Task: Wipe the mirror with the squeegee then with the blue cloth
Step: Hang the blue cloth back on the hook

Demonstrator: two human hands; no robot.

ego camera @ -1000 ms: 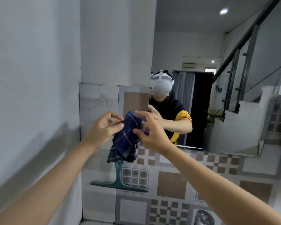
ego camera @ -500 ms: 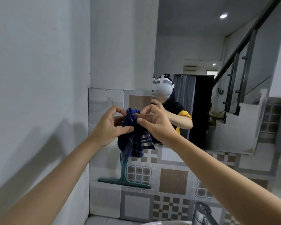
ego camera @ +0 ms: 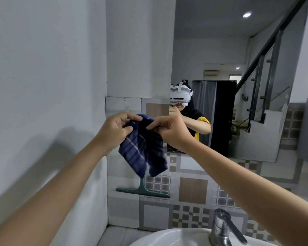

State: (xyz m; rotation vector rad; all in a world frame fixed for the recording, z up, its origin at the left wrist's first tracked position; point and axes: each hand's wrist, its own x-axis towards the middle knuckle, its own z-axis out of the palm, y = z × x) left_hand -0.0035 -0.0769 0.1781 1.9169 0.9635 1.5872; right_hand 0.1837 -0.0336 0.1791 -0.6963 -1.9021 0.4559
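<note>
The blue cloth (ego camera: 142, 148) hangs folded before the mirror (ego camera: 238, 86), its top edge pinched by the left hand (ego camera: 112, 132) and right hand (ego camera: 171, 130) (likely readying it), while the squeegee (ego camera: 142, 189) hangs on the tiled wall below.

Plain grey walls (ego camera: 43, 68) met patterned tiles (ego camera: 192, 190) above a white sink (ego camera: 167, 238) with a steel tap (ego camera: 222, 228)
</note>
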